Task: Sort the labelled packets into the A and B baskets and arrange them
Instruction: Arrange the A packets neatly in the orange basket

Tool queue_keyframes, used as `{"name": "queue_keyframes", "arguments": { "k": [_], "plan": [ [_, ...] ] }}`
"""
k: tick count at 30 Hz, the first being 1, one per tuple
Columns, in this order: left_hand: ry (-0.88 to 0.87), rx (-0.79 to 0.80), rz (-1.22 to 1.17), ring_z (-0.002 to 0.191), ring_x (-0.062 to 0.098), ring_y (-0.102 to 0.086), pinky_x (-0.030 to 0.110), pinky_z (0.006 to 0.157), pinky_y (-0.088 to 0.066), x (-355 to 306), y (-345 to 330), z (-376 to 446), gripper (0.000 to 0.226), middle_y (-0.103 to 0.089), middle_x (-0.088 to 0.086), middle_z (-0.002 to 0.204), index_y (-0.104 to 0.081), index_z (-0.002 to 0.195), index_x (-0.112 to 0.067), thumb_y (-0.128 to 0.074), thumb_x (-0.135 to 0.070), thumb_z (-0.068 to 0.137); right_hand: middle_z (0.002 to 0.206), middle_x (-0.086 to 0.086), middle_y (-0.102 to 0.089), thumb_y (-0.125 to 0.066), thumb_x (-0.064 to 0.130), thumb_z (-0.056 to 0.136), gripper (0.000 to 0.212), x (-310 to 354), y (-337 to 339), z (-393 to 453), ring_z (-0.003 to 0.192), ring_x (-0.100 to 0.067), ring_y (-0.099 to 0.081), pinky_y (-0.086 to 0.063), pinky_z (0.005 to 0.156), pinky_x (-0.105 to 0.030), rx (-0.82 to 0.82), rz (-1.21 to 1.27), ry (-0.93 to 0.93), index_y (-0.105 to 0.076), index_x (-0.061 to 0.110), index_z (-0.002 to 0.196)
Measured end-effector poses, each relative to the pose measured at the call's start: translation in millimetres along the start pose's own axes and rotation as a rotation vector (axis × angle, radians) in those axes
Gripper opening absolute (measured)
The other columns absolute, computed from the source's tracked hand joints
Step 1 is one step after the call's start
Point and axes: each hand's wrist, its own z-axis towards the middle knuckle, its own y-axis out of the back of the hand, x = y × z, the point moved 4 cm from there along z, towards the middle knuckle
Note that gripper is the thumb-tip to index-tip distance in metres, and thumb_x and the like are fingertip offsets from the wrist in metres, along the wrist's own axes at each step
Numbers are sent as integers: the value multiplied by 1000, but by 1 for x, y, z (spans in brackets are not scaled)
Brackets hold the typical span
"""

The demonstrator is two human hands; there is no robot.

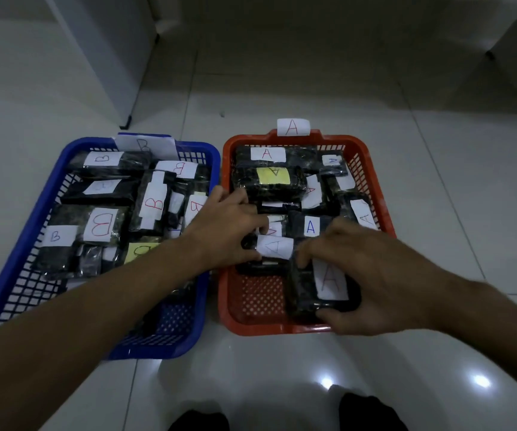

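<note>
Both hands in red basket, right of blue basket. Left hand pinches A packet; right hand grips near A packet.

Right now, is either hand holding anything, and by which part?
The right hand grips a dark A-labelled packet by its near and far edges. The left hand touches another A packet; its hold is unclear.

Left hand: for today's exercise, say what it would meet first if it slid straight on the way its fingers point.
The left hand points right, into the orange basket. Its fingers already touch the white-labelled A packet; beyond that lies the blue-lettered A packet, though depth is uncertain.
</note>
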Motion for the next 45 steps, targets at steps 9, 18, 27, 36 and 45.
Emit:
{"name": "queue_keyframes", "arguments": {
  "k": [9,18,27,36,45],
  "plan": [
    [81,89,-47,118,12,-33,37,95,-25,14,-1,-5,49,-62,-18,121,-57,125,-39,-58,-64,83,121,4,-54,-65,48,85,53,4,-54,43,112,-7,-43,-51,89,-36,152,96,20,-46,32,131],
    [81,153,-209,110,6,-31,29,86,-19,23,-5,-1,40,-62,-15,115,-61,123,-42,-62,-53,85,133,10,-49,-64,57,85,53,12,-75,54,115,-13,-40,-51,87,-39,113,-63,42,-52,36,133],
    [54,151,-158,115,9,-31,33,96,-25,21,-5,-4,50,-59,-17,119,-57,127,-40,-63,-59,81,119,10,-56,-70,48,82,45,-10,-44,36,107,-10,-50,-54,85,-35,-135,-3,-188,-61,29,123],
    [57,-122,-74,114,16,-43,37,91,-33,19,11,-9,37,-62,-9,114,-62,115,-28,-71,-39,80,85,12,-62,-70,39,79,27,-25,-38,33,76,-7,-61,-51,63,-25,-151,133,-454,-52,30,98],
    [244,-254,-150,82,17,-48,34,71,-41,38,10,-19,38,-54,-8,85,-53,87,-23,-71,-54,74,98,1,-66,-78,33,82,29,-4,-62,43,80,-10,-69,-60,64,-29,-82,912,-747,-57,24,99]
  ]
}}
